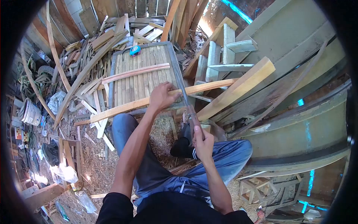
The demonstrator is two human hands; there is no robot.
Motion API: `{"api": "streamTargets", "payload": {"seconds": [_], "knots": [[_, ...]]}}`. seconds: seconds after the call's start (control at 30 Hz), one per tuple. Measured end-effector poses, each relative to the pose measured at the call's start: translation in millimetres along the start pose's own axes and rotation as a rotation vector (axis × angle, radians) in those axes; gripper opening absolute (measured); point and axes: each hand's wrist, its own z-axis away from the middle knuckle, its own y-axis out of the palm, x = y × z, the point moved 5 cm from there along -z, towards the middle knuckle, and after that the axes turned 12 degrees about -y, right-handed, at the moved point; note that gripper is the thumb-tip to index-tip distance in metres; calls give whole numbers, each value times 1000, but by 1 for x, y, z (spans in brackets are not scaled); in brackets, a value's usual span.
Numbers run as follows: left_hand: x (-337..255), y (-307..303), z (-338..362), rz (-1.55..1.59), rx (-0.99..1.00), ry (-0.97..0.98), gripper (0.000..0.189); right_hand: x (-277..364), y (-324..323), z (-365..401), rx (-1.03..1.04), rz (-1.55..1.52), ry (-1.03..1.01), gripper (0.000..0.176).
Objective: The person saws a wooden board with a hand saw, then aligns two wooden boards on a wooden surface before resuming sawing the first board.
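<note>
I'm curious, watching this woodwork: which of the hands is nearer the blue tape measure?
Left. The left hand presses the wood strip on the slatted panel where the tape measure lies; the right hand grips the saw farther back, off the panel.

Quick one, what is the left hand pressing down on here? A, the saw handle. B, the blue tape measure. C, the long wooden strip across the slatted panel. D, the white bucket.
C: the left hand holds down the long wooden strip lying across the slatted panel, while the right hand grips the saw.
</note>
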Motion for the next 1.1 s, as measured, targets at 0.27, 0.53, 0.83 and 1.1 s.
{"api": "streamTargets", "payload": {"seconds": [0.27,0.53,0.83,1.1], "knots": [[3,3,-3,-7,41,-45,38,10,-13,27,26,162,-2,51],[1,1,-1,-8,34,19,35,0,-9,21,-10,62,-39,48],[-15,-10,1,17,59,268,28,0,-28,23,-55,-74,35,48],[-22,-13,8,-109,82,264,22,10,-25,24,-18,-55,-74,47]]}}
